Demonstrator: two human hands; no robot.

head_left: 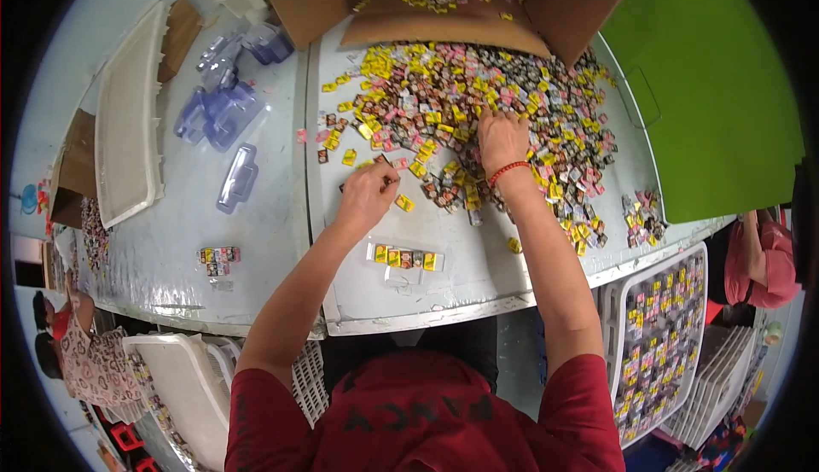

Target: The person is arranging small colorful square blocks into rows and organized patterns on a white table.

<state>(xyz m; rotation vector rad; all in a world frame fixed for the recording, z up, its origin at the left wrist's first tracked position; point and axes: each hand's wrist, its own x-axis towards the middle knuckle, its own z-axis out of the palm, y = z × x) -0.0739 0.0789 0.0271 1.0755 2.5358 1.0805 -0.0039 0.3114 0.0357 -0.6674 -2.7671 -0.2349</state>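
Observation:
A wide heap of small flat packets (444, 101) in yellow, brown, black and pink covers the white table in front of me. My right hand (503, 142), with a red beaded bracelet (508, 171) at the wrist, reaches into the heap, fingers curled down on the packets; what they grip is hidden. At the heap's near left edge, my left hand (368, 192) is closed in a pinch; the small thing at its fingertips cannot be made out. A loose yellow packet (404, 203) lies beside it. Nearer me, a clear plastic tray (403, 274) holds a row of several packets.
Empty bluish plastic trays (223, 113) lie at the left, with a small group of packets (218, 259) nearer me. A cardboard box (444, 32) with more packets stands behind the heap. Right of the table are a green board (717, 71) and a filled white crate (616, 361). Other people stand at both sides.

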